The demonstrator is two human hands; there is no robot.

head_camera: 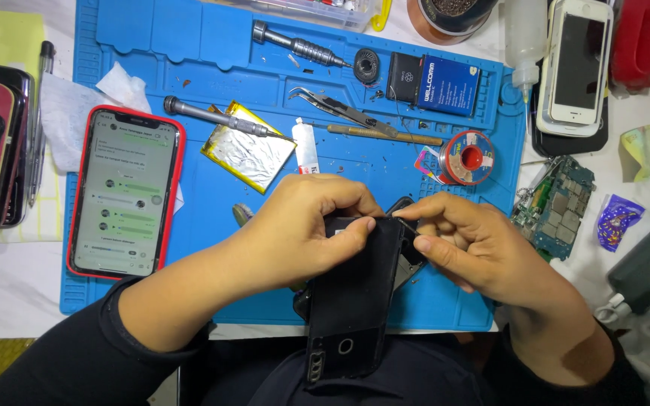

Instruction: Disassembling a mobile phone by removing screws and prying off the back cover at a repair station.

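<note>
The black phone [355, 301] lay nearest, gripped at its top edge by the left hand [302, 225] and right hand [468, 244], fingers pinched closed on it. Left of it, on the blue mat [212, 248], sat a red-cased phone [124, 192].

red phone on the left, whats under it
The red-cased phone lies screen up, partly on the blue mat. Crumpled white tissue pokes out above and beside it. Anything more directly beneath is covered by the phone.

The black phone back [355, 301] I hold looks like matt plastic. My blue work mat [212, 218] seems soft, dull rubber, and the battery pouch [248, 148] is crinkled, shiny foil.
</note>
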